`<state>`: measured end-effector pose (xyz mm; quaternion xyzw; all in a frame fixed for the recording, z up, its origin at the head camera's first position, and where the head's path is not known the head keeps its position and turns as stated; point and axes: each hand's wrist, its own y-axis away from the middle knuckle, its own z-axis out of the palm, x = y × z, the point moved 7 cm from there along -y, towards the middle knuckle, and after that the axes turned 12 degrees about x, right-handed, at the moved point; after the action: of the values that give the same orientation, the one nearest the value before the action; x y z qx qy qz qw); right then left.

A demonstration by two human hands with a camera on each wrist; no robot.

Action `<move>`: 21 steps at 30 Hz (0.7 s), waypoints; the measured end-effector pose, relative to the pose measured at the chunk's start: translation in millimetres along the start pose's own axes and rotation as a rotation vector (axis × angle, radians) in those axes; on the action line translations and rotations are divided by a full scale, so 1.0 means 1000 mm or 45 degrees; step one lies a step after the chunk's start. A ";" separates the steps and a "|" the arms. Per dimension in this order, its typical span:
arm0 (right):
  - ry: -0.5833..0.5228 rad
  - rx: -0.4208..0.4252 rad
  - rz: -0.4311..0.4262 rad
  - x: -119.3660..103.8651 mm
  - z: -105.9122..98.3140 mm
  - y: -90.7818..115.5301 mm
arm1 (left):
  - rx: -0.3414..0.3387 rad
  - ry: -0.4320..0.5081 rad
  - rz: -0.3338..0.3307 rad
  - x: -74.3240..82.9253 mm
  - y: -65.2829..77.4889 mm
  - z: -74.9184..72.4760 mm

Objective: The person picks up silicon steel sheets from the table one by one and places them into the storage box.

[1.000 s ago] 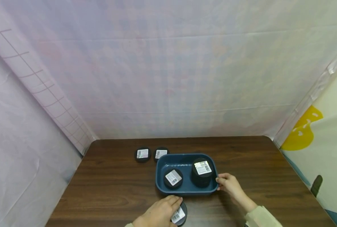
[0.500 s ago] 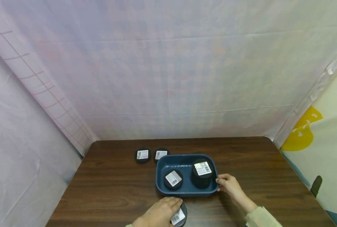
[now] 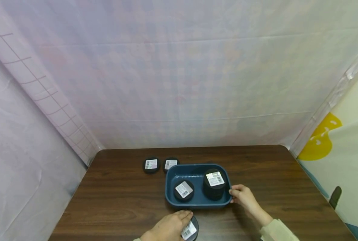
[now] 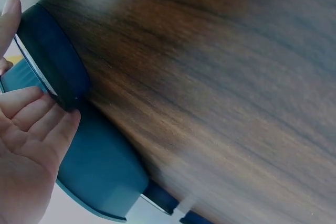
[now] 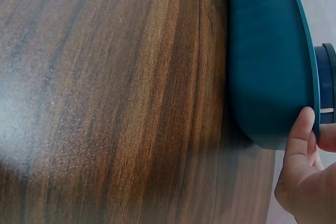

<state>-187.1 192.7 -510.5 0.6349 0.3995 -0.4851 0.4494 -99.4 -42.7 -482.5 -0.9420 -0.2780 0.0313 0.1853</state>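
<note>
In the head view my left hand (image 3: pixel 168 226) grips a flat round black container (image 3: pixel 189 230) with a white barcode label at the front of the table. The left wrist view shows this container (image 4: pixel 58 56) tilted between thumb and fingers. My right hand (image 3: pixel 241 194) pinches the right rim of a blue rectangular tray (image 3: pixel 197 204); the right wrist view shows the thumb on the outside of the tray (image 5: pixel 273 61). Inside the tray sit one labelled round container (image 3: pixel 184 190) at left and a stack of them (image 3: pixel 214 183) at right.
Two more round black containers, one farther left (image 3: pixel 151 165) and one (image 3: pixel 170 163) right behind the tray's back left corner, lie on the brown wooden table (image 3: pixel 115 201). A pale fabric wall (image 3: pixel 179 83) rises behind the table's back edge.
</note>
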 end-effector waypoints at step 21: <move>-0.018 -0.034 -0.064 0.002 0.000 -0.001 | 0.056 -0.012 -0.036 -0.002 -0.001 -0.005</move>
<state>-187.8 193.5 -512.6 0.6152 0.4186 -0.4954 0.4483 -100.8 -45.1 -477.2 -0.9335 -0.2914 0.0391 0.2053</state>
